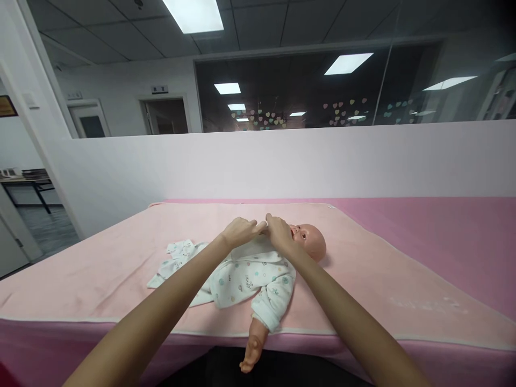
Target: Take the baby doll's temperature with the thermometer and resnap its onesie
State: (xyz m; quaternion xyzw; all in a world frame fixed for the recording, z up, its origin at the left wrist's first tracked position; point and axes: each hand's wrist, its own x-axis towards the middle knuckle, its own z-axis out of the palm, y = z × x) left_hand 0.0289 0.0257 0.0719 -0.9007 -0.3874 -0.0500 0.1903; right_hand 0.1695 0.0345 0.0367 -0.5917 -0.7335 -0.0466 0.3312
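Pale peach and soft, a blanket (121,258) with a white trim lies over a darker pink sheet (423,242). The sheet peeks out past the blanket's far edge, its right edge and its near edge. From where I stand, I see a baby doll (244,277) lying on the blanket, at the middle of its near edge. The doll's bald head (315,243) is on the right, and its legs go to the left. It wears a white baby suit (226,282) with tiny pictures on it. One bare doll arm (257,341) comes out of a puffy sleeve (274,301) and hangs over the near edge.

A person reaches over the doll with two bare arms. The left hand (242,232) and the right hand (279,235) meet above the doll's chest, near its chin. The fingers on both hands are bent in and close together, and the tips nearly touch. A little bit of white shows between them, but I cannot tell if they are pinching the suit.

Behind the far edge stands a white wall (282,166).
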